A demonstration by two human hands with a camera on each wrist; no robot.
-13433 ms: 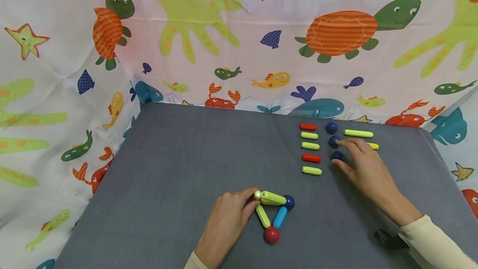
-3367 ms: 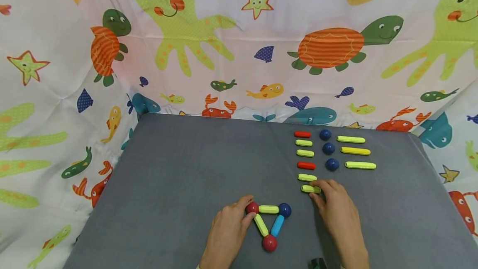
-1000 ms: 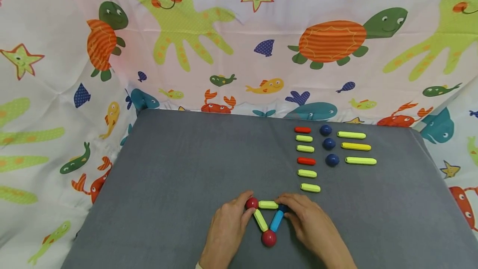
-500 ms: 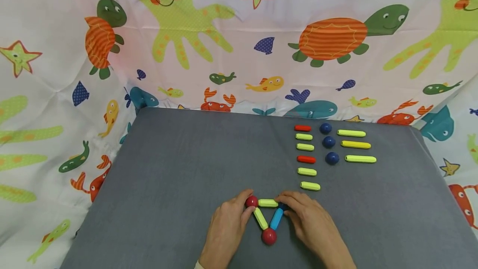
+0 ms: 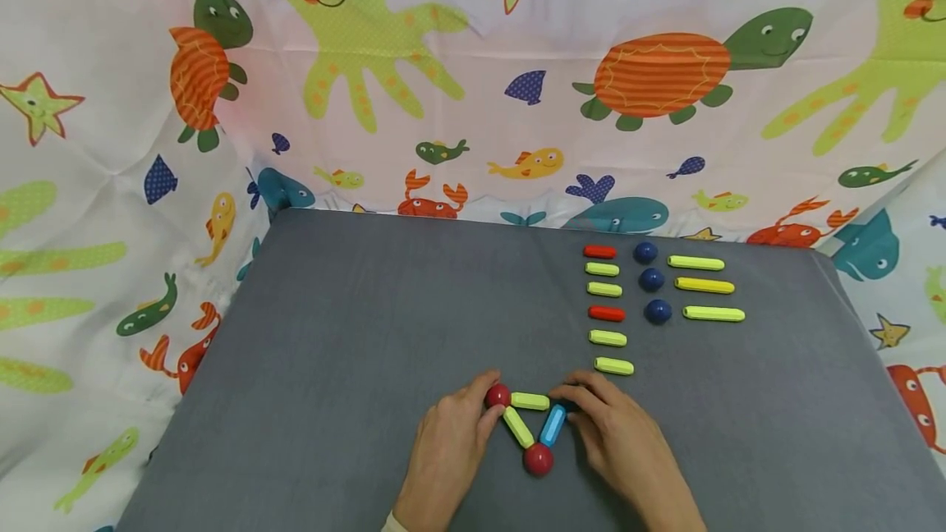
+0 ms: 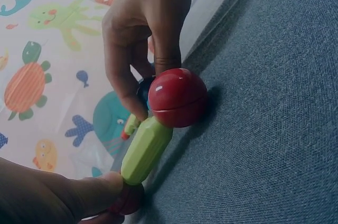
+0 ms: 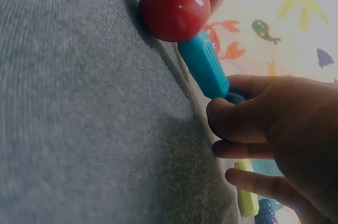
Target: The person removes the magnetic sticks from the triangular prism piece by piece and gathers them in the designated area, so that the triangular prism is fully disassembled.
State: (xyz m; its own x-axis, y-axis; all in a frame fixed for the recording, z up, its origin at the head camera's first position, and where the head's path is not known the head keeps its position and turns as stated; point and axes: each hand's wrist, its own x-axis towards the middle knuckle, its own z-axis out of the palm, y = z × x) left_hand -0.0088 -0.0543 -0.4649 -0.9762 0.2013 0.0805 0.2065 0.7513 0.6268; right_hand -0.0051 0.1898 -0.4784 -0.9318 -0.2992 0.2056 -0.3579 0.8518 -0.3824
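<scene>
A small triangle of magnetic balls and rods lies on the grey cloth. My left hand (image 5: 447, 443) pinches the red ball (image 5: 498, 395) at its left corner between thumb and fingers. My right hand (image 5: 619, 433) pinches the dark blue ball (image 7: 235, 97) at the right corner, mostly hidden behind the fingers. One light green rod (image 5: 530, 401) joins these two balls along the top. Another light green rod (image 5: 518, 428) and a blue rod (image 5: 553, 425) run down to the near red ball (image 5: 538, 460), which no hand touches.
Beyond my right hand, short green and red rods (image 5: 607, 314) form a column. Beside it stand several dark blue balls (image 5: 658, 312) and several long green and yellow rods (image 5: 704, 286). A sea-animal print curtain (image 5: 473, 105) borders the grey table (image 5: 369, 310) at the back and sides.
The right hand went from the dark blue balls, to a short green rod in the column, then to the triangle's blue ball. Just now the near red ball and blue rod shifted slightly right.
</scene>
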